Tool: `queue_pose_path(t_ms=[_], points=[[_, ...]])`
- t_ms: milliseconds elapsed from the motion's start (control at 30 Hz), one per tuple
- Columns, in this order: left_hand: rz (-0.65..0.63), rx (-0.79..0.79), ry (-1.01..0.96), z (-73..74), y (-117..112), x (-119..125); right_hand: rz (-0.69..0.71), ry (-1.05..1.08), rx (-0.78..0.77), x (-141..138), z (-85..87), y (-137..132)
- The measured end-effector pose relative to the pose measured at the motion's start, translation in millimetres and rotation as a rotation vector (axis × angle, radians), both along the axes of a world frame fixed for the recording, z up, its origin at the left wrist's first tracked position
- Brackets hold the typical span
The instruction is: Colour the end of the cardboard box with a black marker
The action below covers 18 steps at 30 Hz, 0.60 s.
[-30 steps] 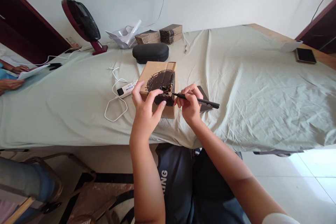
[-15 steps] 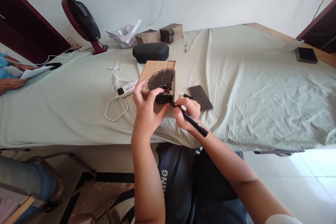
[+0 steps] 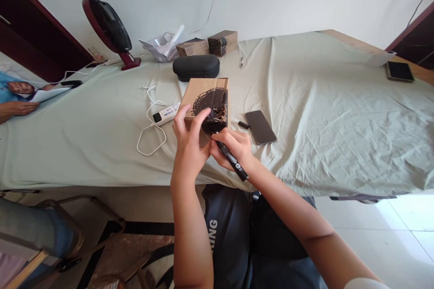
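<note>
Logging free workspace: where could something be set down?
Widest bare cloth: between the phone and black rectangular object; another, left of the white cable. Crowded: around the scribbled box, where left hand and right hand work, and behind the black case.

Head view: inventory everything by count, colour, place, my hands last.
Large box: one, brown, scribbled black, centre
Marker: one, black, in right hand
Phone-like slab: one, dark, right of large box
Cap-like piece: one, black, by slab
Labelled bar: one, white, left of large box
Cable: one, white, by bar
Case: one, black, behind large box
Small boxes: two, brown and black, behind case
Plastic bundle: one, clear, beside small boxes
Fan: one, dark red, back left
Tablet-like device: one, dark, far right
Cloth: one, pale green, over table
Doors: two, dark red, both sides
Co-worker's paper: one, white, left edge
Left hand: one, bare, at large box
Right hand: one, bare, around marker
</note>
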State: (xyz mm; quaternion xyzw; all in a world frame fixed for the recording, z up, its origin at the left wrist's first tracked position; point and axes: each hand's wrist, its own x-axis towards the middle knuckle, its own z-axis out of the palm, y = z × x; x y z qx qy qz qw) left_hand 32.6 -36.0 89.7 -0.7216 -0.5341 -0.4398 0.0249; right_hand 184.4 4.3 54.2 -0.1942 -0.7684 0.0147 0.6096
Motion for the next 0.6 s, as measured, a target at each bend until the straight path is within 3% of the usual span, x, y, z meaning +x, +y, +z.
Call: queue_pose_path(t_ms=[133,300,400,600], points=[[0.051,0.136,-0.057,-12.5,9,7,-0.01,-0.007,-0.013,-1,-0.9,1],[0.35,0.303,-0.185,-36.6,30,34,-0.028,-0.004,0.003,1,7.6,0],[0.489,0.327,-0.252,-45.1,38,46,-0.021,-0.023,-0.019,3,10.6,0],[0.507,0.312,-0.309,-49.1,40,48,-0.047,-0.079,-0.025,3,8.0,1]])
